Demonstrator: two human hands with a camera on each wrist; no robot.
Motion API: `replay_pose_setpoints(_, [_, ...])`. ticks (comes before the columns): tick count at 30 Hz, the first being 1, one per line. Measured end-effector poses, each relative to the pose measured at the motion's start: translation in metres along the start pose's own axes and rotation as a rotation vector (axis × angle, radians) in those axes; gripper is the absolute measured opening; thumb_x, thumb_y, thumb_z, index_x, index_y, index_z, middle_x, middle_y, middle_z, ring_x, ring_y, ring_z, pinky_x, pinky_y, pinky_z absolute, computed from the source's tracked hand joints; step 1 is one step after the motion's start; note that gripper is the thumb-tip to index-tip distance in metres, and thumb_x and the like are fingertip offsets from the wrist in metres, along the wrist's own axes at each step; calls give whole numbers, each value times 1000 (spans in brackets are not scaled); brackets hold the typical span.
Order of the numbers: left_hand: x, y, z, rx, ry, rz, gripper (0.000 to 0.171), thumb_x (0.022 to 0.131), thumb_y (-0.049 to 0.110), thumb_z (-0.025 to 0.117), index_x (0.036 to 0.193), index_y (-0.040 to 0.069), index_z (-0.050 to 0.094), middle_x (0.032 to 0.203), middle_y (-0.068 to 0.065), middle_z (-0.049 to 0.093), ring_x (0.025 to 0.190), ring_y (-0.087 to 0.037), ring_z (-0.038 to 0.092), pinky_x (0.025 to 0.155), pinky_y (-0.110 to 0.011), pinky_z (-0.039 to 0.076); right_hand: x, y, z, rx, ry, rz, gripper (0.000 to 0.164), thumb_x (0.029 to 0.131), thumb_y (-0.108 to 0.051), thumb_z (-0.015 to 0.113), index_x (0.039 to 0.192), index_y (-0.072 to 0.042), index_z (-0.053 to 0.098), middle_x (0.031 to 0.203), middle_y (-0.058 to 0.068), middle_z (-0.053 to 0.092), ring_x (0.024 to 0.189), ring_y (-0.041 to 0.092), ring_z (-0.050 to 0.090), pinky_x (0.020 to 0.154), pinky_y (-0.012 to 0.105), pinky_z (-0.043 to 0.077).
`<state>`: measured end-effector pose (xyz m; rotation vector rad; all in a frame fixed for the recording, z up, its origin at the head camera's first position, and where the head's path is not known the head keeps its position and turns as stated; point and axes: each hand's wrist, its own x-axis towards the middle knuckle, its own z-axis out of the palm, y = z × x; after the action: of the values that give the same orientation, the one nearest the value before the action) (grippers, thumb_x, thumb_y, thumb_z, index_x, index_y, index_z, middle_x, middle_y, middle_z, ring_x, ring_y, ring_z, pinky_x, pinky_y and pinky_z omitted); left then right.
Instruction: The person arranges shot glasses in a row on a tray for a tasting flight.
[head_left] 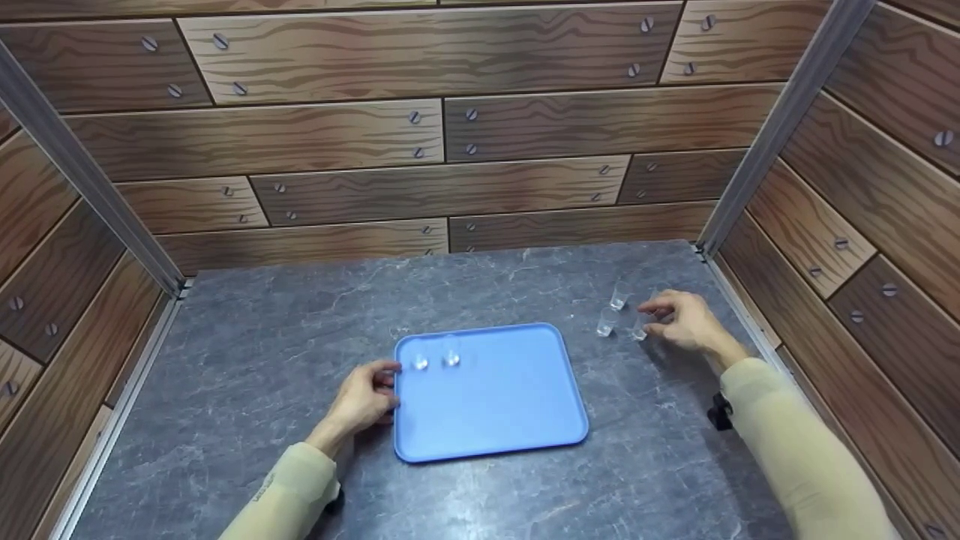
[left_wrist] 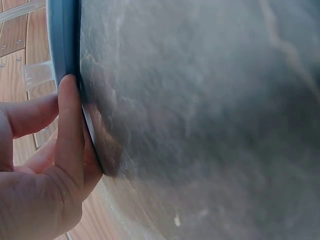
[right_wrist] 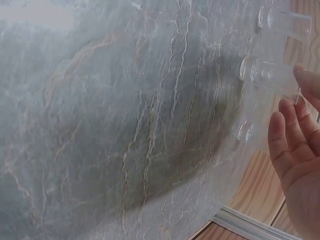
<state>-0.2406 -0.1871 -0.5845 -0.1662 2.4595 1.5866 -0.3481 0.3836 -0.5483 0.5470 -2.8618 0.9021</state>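
At the left edge of a blue tray is my left hand, its fingers gripping the rim. That hand and the tray's side also fill the left of the left wrist view. Two small clear shot glasses, one beside another, stand at the tray's back left. My right hand holds a clear shot glass near its top between thumb and fingers; in the right wrist view the fingertips are at this glass's rim. Whether it has left the table is unclear.
More clear shot glasses, one in front of another, stand on the table just left of my right hand. The grey marbled table is bounded by wood-patterned walls with metal corner posts.
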Motion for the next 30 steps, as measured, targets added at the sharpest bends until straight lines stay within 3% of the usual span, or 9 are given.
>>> replay_pose_setpoints(5, [0, 1, 1, 3, 7, 1, 63, 86, -17, 70, 144, 4, 71, 117, -16, 68, 95, -21, 69, 65, -38, 72, -1, -1, 1, 0, 18, 16, 30, 89, 0, 88, 119, 4, 83, 110, 23, 79, 97, 41, 79, 79, 22, 64])
replay_pose_setpoints(9, [0, 0, 2, 6, 8, 5, 61, 85, -17, 70, 143, 4, 72, 116, -15, 68, 95, -21, 69, 65, -38, 72, -3, -1, 2, 1, 24, 23, 30, 90, -1, 88, 119, 5, 83, 109, 22, 79, 95, 37, 79, 78, 14, 59])
replay_pose_setpoints(15, [0, -1, 1, -6, 11, 15, 61, 85, -18, 71, 142, 3, 73, 114, -15, 67, 94, -21, 69, 64, -39, 72, -6, -4, -2, 12, 35, 6, 32, 89, 1, 87, 120, 5, 83, 110, 23, 78, 96, 37, 78, 82, 19, 66])
replay_pose_setpoints(23, [1, -1, 1, -14, 10, 7, 62, 84, -18, 71, 142, 3, 72, 115, -15, 66, 93, -21, 69, 63, -38, 72, -9, -18, -12, 20, 57, -44, 31, 87, 1, 88, 118, 5, 84, 107, 23, 78, 93, 39, 79, 83, 45, 74])
replay_pose_setpoints(30, [1, -1, 1, -16, 5, 2, 63, 84, -17, 69, 144, 3, 71, 116, -16, 67, 94, -21, 70, 65, -40, 73, -7, -37, -11, 92, 72, -90, 32, 84, 2, 90, 116, 4, 85, 102, 19, 78, 85, 11, 74, 78, 25, 71])
